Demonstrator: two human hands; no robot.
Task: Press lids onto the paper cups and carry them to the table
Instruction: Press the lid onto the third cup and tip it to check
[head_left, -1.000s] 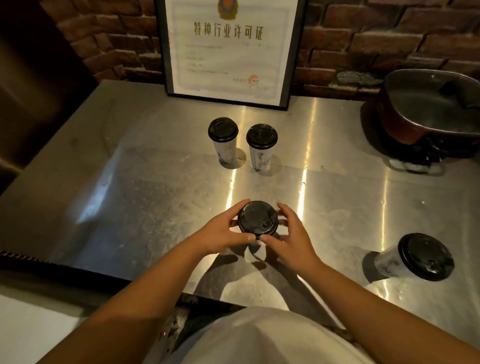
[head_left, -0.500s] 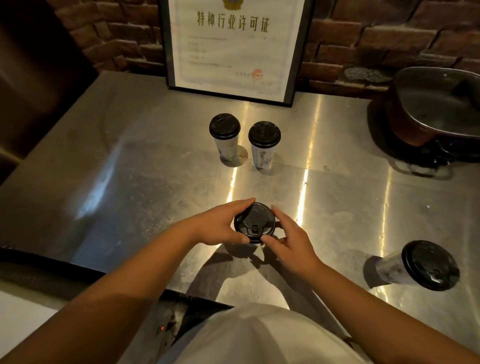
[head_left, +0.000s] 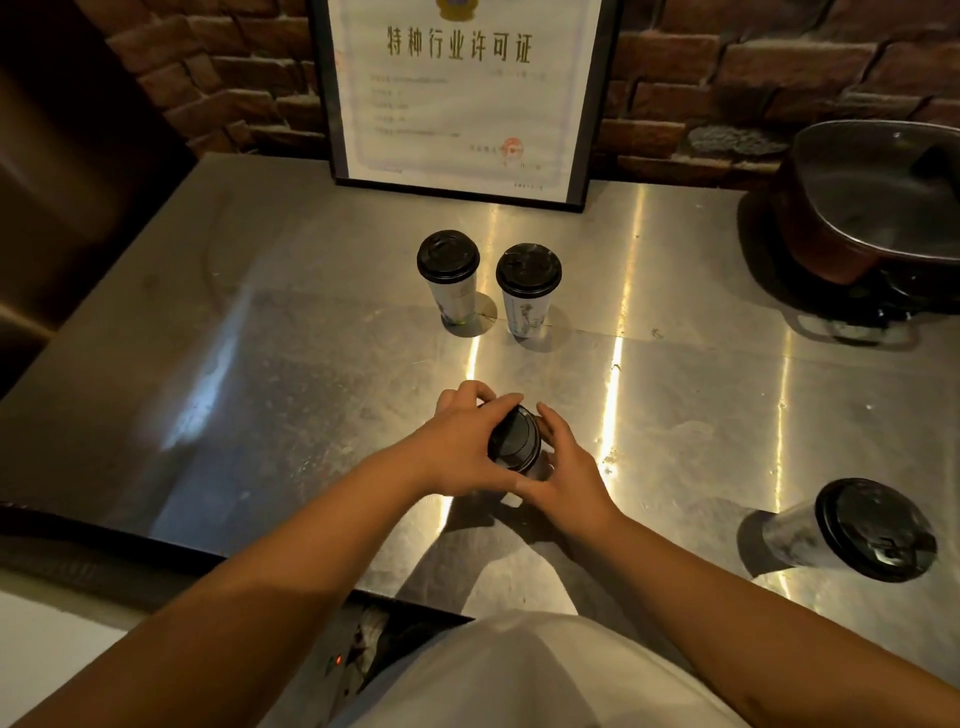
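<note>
A paper cup with a black lid (head_left: 515, 439) stands near the front of the steel counter (head_left: 291, 384), its lid tilted toward the left. My left hand (head_left: 457, 447) covers the lid's left side, fingers curled over its rim. My right hand (head_left: 563, 467) grips the cup from the right, thumb below the lid. Two lidded cups stand upright farther back, one on the left (head_left: 449, 275) and one on the right (head_left: 527, 288). Another lidded cup (head_left: 852, 530) stands at the right front.
A framed certificate (head_left: 462, 93) leans on the brick wall at the back. A large dark pot (head_left: 878, 208) sits on a burner at the back right. The counter's front edge runs just below my forearms.
My left hand has slid further over the lid, and my right hand has closed in on the cup. The lid now looks more tilted. The other cups have not moved.
</note>
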